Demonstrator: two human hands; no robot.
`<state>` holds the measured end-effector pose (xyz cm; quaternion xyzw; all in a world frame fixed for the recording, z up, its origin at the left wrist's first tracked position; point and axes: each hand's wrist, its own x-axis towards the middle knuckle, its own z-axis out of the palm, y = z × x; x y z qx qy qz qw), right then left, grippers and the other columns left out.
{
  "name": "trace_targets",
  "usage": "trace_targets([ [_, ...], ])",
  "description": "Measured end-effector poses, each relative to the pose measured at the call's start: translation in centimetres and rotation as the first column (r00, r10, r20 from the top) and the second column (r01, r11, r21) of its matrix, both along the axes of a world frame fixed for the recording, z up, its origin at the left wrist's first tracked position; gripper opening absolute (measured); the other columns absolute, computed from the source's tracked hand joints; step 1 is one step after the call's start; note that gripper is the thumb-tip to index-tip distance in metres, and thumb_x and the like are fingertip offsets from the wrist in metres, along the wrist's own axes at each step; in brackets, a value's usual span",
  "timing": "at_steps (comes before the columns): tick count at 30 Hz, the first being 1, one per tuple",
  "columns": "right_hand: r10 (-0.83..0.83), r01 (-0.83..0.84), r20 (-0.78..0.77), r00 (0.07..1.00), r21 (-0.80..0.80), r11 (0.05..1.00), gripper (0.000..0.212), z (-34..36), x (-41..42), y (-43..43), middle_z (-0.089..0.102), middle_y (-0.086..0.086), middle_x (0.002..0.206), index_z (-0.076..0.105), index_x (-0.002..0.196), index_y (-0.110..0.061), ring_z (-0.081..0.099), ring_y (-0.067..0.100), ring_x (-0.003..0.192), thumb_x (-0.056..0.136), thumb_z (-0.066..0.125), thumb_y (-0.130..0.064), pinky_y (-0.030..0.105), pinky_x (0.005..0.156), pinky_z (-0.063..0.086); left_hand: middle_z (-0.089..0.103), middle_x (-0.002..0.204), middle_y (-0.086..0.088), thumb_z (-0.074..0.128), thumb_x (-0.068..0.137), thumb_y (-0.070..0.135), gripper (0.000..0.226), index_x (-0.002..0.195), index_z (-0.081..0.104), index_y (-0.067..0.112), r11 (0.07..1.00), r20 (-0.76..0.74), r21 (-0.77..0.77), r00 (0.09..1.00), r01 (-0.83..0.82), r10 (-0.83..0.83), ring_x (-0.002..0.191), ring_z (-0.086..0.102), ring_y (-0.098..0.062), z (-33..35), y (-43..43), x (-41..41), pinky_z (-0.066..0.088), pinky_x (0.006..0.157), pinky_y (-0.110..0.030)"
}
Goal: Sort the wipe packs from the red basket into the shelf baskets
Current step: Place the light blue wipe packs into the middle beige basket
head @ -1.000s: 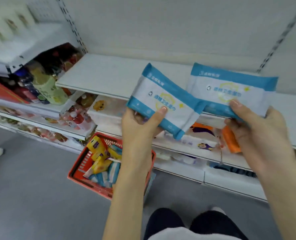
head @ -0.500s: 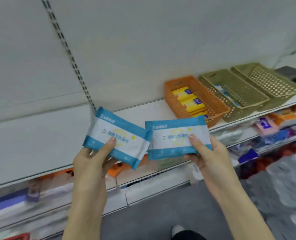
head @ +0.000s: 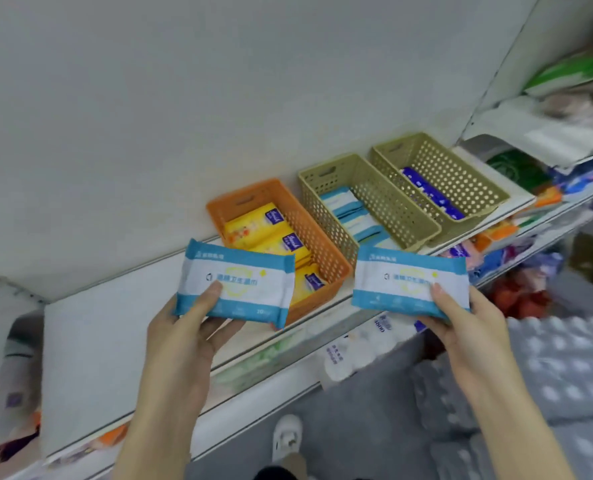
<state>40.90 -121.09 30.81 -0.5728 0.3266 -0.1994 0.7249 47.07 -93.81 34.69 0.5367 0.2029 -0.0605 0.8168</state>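
Parted: left pack (head: 236, 281), right pack (head: 410, 283); orange basket (head: 317, 239) nearer.

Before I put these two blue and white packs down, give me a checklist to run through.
1. Left hand grips the left pack: ok.
2. Right hand grips the right pack: ok.
3. Matching basket found: the middle basket holds blue-and-white packs: ok.
4. Room at its front end, hidden behind the right pack: cannot tell.
5. Wrong baskets known: the orange basket holds yellow packs, the right basket holds dark blue packs: ok.
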Motion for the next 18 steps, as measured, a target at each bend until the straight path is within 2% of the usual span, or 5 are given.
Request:
trace_targets([
  [7, -0.207, 0.207, 0.023, 0.978, -0.188, 0.960, 0.023, -2.3, 6.4, -5.6, 0.069, 0.006, 0.106, 0.063, 0.110, -0.013, 0.068, 0.021, 0.094, 0.088, 0.065, -0.009, 0.033, 0.072, 0.060, 0.073, 0.093, -0.003, 0.065, 0.085, 0.007, 0.016, 0.100, 0.065, 0.013, 0.993, -0.078, 0.093, 0.995, 0.073, -0.066, 0.076, 0.072, -0.011, -2.5, -5.2, 6.9, 0.058, 0.064, -0.020],
  [10, -0.105, 0.089, -0.036, 0.994, -0.307, 0.947, 0.020, -2.8, 9.2, -8.7, 0.070, -0.009, 0.094, 0.064, 0.095, -0.025, 0.067, 0.021, 0.093, 0.086, 0.067, -0.008, 0.046, 0.081, 0.056, 0.072, 0.096, -0.005, 0.065, 0.084, 0.005, 0.015, 0.096, 0.064, 0.013, 0.995, -0.127, 0.095, 0.992, 0.037, -0.024, 0.078, 0.071, -0.012, -3.1, -8.2, 8.5, 0.059, 0.065, -0.022],
  [12, -0.021, -0.003, -0.075, 0.997, -0.309, 0.951, 0.018, -3.3, 11.8, -10.4, 0.066, -0.013, 0.087, 0.062, 0.100, -0.016, 0.065, 0.016, 0.087, 0.087, 0.065, -0.003, 0.036, 0.076, 0.058, 0.071, 0.098, -0.007, 0.066, 0.084, 0.004, 0.015, 0.096, 0.063, 0.013, 0.995, -0.155, 0.096, 0.988, 0.004, 0.011, 0.077, 0.072, -0.013, -3.3, -9.9, 9.5, 0.059, 0.064, -0.023],
  [14, 0.082, -0.107, -0.095, 0.992, -0.301, 0.948, 0.021, -4.2, 15.2, -11.7, 0.065, -0.006, 0.093, 0.061, 0.106, -0.010, 0.065, 0.018, 0.088, 0.087, 0.064, -0.003, 0.026, 0.068, 0.059, 0.071, 0.096, -0.006, 0.065, 0.084, 0.003, 0.015, 0.095, 0.062, 0.013, 0.992, -0.146, 0.111, 0.986, -0.063, 0.079, 0.073, 0.073, -0.011, -3.2, -11.5, 10.4, 0.059, 0.061, -0.023],
  [18, 0.383, -0.437, -0.259, 0.887, -0.200, 0.877, 0.019, -7.8, 22.3, -12.8, 0.066, 0.009, 0.101, 0.058, 0.106, -0.012, 0.065, 0.024, 0.092, 0.088, 0.063, -0.005, 0.033, 0.068, 0.059, 0.074, 0.088, -0.002, 0.063, 0.084, 0.003, 0.016, 0.097, 0.063, 0.011, 0.960, -0.131, 0.127, 0.955, -0.249, 0.265, 0.074, 0.073, -0.011, -3.5, -14.2, 10.4, 0.059, 0.065, -0.023],
])
